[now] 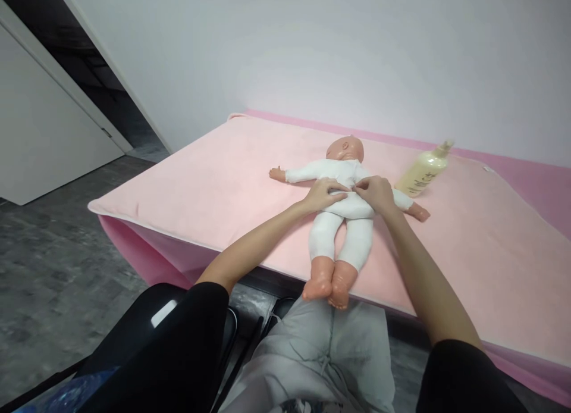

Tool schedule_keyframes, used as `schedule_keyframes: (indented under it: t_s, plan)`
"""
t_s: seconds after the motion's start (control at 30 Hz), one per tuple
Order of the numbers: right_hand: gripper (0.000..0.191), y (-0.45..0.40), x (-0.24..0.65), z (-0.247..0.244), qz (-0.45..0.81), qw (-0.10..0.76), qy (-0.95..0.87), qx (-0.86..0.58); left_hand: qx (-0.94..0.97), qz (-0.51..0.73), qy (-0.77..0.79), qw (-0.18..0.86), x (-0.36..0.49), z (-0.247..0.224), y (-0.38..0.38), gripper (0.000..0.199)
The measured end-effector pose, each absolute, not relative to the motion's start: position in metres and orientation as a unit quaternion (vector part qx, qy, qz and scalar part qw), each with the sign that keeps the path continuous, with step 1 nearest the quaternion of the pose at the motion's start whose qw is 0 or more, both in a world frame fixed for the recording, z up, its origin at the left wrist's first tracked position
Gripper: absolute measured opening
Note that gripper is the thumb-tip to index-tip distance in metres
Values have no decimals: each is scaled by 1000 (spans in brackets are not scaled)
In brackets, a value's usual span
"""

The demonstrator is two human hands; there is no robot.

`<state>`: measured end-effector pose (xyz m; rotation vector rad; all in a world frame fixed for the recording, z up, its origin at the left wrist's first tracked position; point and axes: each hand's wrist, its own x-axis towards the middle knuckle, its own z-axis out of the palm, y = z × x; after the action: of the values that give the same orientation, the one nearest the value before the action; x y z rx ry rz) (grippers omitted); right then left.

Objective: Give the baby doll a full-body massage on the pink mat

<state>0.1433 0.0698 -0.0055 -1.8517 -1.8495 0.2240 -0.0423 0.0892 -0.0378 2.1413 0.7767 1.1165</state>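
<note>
A baby doll [341,228] in white clothing lies on the pink cloth, its head towards the wall and its bare feet over the table's near edge. My left hand [325,194] rests on the doll's waist, fingers stretched out and the thumb apart from them. Across from it, my right hand [373,193] has its fingers drawn together in a pinch on the white clothing at the middle of the waist. The fingertips of both hands nearly meet there, and what lies between them is too small to make out.
A pump bottle [422,174] with pale yellow contents lies tilted beside the doll's arm. Pink cloth [200,181] covers the table, which stands against a white wall [312,56]. To my left are a black chair [143,318] and a door [49,115].
</note>
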Motion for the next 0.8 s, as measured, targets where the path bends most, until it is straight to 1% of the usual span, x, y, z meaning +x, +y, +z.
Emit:
schedule_keyframes:
  t_s: [0.07, 0.13, 0.23, 0.33, 0.43, 0.53, 0.63, 0.73, 0.8]
  plan:
    - [15, 67, 141, -12, 56, 290, -671, -680, 781, 435, 308, 324, -41, -36, 88, 27]
    - [15, 63, 140, -18, 43, 325, -661, -675, 739, 476, 347, 328, -39, -35, 89, 33]
    - [14, 63, 141, -23, 35, 343, -659, -669, 724, 510, 385, 258, -41, -33, 91, 33]
    - [13, 66, 143, -27, 17, 337, -674, -657, 787, 450, 369, 204, -45, -33, 96, 39]
    - [16, 69, 144, -31, -18, 307, -707, -636, 814, 403, 371, 192, -48, -34, 101, 47]
    - [25, 70, 144, -34, -64, 283, -741, -605, 827, 368, 387, 176, -46, -33, 102, 39]
    - [37, 70, 143, -36, -111, 311, -756, -564, 831, 345, 406, 159, -44, -32, 102, 27]
    - [48, 75, 143, -40, -127, 344, -753, -546, 828, 350, 409, 157, -43, -33, 102, 23]
    - [53, 79, 144, -43, -114, 346, -751, -550, 828, 356, 403, 157, -43, -34, 102, 23]
